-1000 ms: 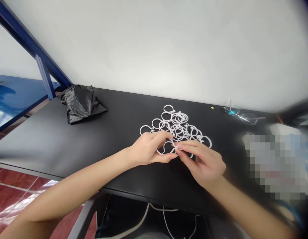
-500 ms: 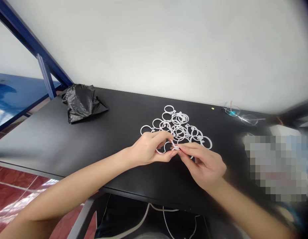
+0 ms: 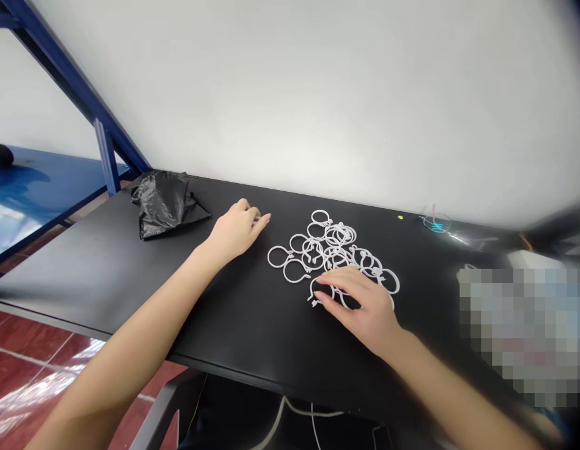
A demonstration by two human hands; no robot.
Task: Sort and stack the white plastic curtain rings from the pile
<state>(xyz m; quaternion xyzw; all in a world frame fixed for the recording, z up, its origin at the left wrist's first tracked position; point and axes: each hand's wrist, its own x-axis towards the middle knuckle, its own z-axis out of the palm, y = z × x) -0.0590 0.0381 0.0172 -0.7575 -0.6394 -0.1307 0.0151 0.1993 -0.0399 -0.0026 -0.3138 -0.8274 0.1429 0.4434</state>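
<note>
Several white plastic rings with small clasps (image 3: 295, 271) lie in a loose pile on the black table (image 3: 252, 319). Over the pile's near side is my right hand (image 3: 360, 303), its thumb and index fingertips apart above an unfastened white ring (image 3: 311, 289). That ring shows between the two fingers, and its clasp ends are separated. My left hand (image 3: 238, 230) is off to the left, between the pile and a crumpled black plastic bag (image 3: 165, 203). Its fingers are curled, with thumb and fingertips close together; whatever may be between them is hidden.
Eyeglasses (image 3: 437, 223) rest near the wall at the back right, beside a small yellow bit (image 3: 400, 217). A blurred-out item (image 3: 524, 331) occupies the right side. A blue metal frame (image 3: 107, 156) rises at the left. Pale cables (image 3: 275, 425) hang below the table's front edge.
My hands have separated from the ring they both held. The left hand has moved left and farther back, toward the bag; the right has stayed near the pile, its fingers now apart.
</note>
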